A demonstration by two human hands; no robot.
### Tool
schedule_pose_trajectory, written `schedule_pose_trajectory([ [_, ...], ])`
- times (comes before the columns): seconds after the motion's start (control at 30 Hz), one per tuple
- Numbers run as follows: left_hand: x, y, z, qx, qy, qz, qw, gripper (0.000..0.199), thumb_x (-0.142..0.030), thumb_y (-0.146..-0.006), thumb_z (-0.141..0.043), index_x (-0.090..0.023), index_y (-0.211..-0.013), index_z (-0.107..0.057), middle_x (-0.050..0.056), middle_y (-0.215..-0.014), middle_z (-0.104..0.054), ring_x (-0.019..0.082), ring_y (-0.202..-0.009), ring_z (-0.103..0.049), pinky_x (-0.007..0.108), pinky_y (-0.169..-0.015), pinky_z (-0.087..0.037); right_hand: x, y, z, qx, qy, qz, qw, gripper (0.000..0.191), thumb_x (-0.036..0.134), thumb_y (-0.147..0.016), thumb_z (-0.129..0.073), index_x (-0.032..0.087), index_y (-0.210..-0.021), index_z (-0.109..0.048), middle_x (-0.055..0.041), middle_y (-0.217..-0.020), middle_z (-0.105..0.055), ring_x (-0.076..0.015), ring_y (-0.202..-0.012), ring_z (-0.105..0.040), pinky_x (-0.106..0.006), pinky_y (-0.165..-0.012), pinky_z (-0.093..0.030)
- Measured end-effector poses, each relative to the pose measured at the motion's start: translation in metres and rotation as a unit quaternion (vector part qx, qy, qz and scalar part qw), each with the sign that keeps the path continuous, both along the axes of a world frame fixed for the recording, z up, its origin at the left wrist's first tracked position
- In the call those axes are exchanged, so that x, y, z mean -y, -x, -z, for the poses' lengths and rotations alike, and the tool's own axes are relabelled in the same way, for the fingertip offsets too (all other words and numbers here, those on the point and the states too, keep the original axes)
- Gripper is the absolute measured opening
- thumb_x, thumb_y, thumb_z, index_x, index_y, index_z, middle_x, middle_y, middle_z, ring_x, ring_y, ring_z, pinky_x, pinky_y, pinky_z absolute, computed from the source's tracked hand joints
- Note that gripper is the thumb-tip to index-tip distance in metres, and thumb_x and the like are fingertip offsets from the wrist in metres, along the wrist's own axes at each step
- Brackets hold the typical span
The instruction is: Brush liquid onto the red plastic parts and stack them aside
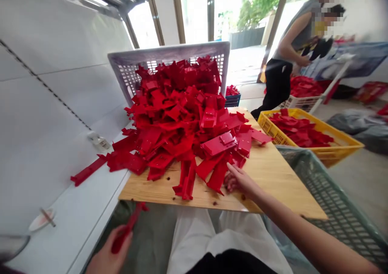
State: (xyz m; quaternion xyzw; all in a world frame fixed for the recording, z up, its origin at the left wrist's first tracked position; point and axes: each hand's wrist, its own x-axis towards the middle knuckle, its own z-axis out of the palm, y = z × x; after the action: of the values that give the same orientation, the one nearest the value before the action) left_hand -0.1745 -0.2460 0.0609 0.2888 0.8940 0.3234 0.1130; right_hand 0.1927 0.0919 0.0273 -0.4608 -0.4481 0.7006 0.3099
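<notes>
- Left hand (pixel 106 251): curled narrow around a slim red plastic part (pixel 125 229), low at lower left, below the board edge; the part's far end angles up and away from the palm;
- Right hand (pixel 239 181): fingers (pixel 232 171) extended and open, resting at the near edge of the heap; no grip on any piece is visible;
- Heap of red moulded plastic parts (pixel 178 120): piled high and tangled, spreading from a tilted grey-white mesh crate (pixel 166 53) across a pine board (pixel 281 173); most visible parts lie here;
- Yellow crate (pixel 333 144): to the right of the board; holds a shallow layer of red parts (pixel 300 130), far fewer than the heap;
- Green mesh crate (pixel 336 193): beside the board at right, directly under the right forearm (pixel 291 221); its rim sits close to the arm's path;
- White counter (pixel 75 209): along the left side; one loose red strip (pixel 87 169) lies on it, apart from the heap;
- Co-worker (pixel 291 43): standing at upper right, well apart, beside a further pile of red parts (pixel 306 87); hands occupied and partly hidden; neither person's reach overlaps.
</notes>
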Motion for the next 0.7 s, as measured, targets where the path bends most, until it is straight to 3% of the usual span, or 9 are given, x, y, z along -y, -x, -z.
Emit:
schedule_pose_trajectory([
  [0.07,-0.008,-0.005,-0.033,0.012,0.008,-0.018,1.0,0.041,-0.072,-0.076,-0.07,-0.039,-0.1,-0.076,-0.005,-0.079,-0.081,0.03,-0.065,-0.075,0.038,-0.057,-0.062,0.006,-0.01,0.002,-0.014,-0.012,0.004,1.0,0.073,0.072,-0.091,-0.073,0.022,-0.138,-0.051,-0.0024,-0.071,-0.073,-0.0194,-0.055,-0.068,-0.028,-0.053,-0.054],
  [0.13,-0.024,-0.018,-0.058,0.015,-0.028,-0.018,0.999,0.055,-0.076,-0.083,-0.066,-0.035,-0.119,-0.073,-0.001,-0.094,-0.084,0.027,-0.07,-0.076,0.034,-0.056,-0.062,0.013,-0.019,0.004,-0.022,-0.036,-0.003,0.999,0.086,0.075,-0.086,-0.076,0.022,-0.146,-0.045,-0.0005,-0.072,-0.072,-0.0197,-0.059,-0.069,-0.029,-0.057,-0.056],
  [0.2,-0.055,-0.033,-0.072,0.002,-0.085,0.033,0.996,0.062,-0.074,-0.09,-0.064,-0.03,-0.134,-0.068,0.004,-0.117,-0.083,0.029,-0.093,-0.079,0.032,-0.062,-0.064,0.021,-0.025,0.005,-0.024,-0.064,-0.026,0.997,0.097,0.08,-0.078,-0.079,0.023,-0.148,-0.044,0.0005,-0.073,-0.072,-0.0209,-0.061,-0.069,-0.031,-0.059,-0.056],
  [0.23,-0.076,-0.039,-0.076,-0.038,-0.131,0.07,0.988,0.06,-0.07,-0.095,-0.062,-0.029,-0.14,-0.064,0.005,-0.128,-0.08,0.029,-0.109,-0.078,0.034,-0.075,-0.067,0.024,-0.028,0.005,-0.023,-0.077,-0.042,0.996,0.097,0.082,-0.076,-0.08,0.023,-0.146,-0.046,0.0002,-0.074,-0.072,-0.0214,-0.061,-0.069,-0.032,-0.059,-0.056],
  [0.33,-0.155,-0.045,-0.082,-0.234,-0.237,0.185,0.925,0.057,-0.056,-0.106,-0.053,-0.024,-0.153,-0.056,0.014,-0.151,-0.066,0.03,-0.139,-0.064,0.048,-0.121,-0.05,0.029,-0.033,0.006,-0.017,-0.115,-0.092,0.989,0.084,0.083,-0.076,-0.08,0.022,-0.13,-0.059,-0.0028,-0.076,-0.073,-0.0224,-0.063,-0.069,-0.034,-0.062,-0.057],
  [0.4,-0.21,-0.039,-0.083,-0.292,-0.224,0.245,0.897,0.058,-0.051,-0.11,-0.048,-0.018,-0.157,-0.054,0.02,-0.16,-0.056,0.032,-0.15,-0.053,0.05,-0.129,-0.04,0.03,-0.036,0.007,-0.009,-0.138,-0.108,0.984,0.077,0.084,-0.076,-0.079,0.022,-0.12,-0.065,-0.0042,-0.075,-0.072,-0.0227,-0.065,-0.068,-0.035,-0.063,-0.057],
  [0.5,-0.274,-0.022,-0.081,-0.311,-0.179,0.306,0.882,0.058,-0.054,-0.106,-0.059,-0.022,-0.155,-0.061,0.019,-0.168,-0.048,0.035,-0.156,-0.046,0.049,-0.131,-0.035,0.029,-0.039,0.013,0.0,-0.166,-0.114,0.979,0.076,0.09,-0.073,-0.076,0.023,-0.11,-0.069,-0.0057,-0.074,-0.071,-0.0234,-0.064,-0.067,-0.034,-0.062,-0.057],
  [0.6,-0.301,-0.01,-0.073,-0.324,-0.142,0.349,0.868,0.06,-0.052,-0.105,-0.063,-0.021,-0.156,-0.061,0.022,-0.162,-0.055,0.037,-0.153,-0.051,0.053,-0.13,-0.037,0.027,-0.046,0.03,0.038,-0.208,-0.1,0.972,0.066,0.086,-0.082,-0.071,0.026,-0.111,-0.073,-0.009,-0.086,-0.076,-0.0264,-0.073,-0.072,-0.036,-0.069,-0.062],
  [0.7,-0.296,-0.007,-0.064,-0.343,-0.121,0.367,0.856,0.063,-0.052,-0.104,-0.067,-0.018,-0.157,-0.061,0.023,-0.163,-0.054,0.036,-0.153,-0.051,0.05,-0.129,-0.038,0.022,-0.054,0.053,0.079,-0.226,-0.123,0.963,0.059,0.083,-0.083,-0.069,0.034,-0.116,-0.073,-0.0117,-0.097,-0.081,-0.0339,-0.082,-0.078,-0.045,-0.078,-0.068],
])
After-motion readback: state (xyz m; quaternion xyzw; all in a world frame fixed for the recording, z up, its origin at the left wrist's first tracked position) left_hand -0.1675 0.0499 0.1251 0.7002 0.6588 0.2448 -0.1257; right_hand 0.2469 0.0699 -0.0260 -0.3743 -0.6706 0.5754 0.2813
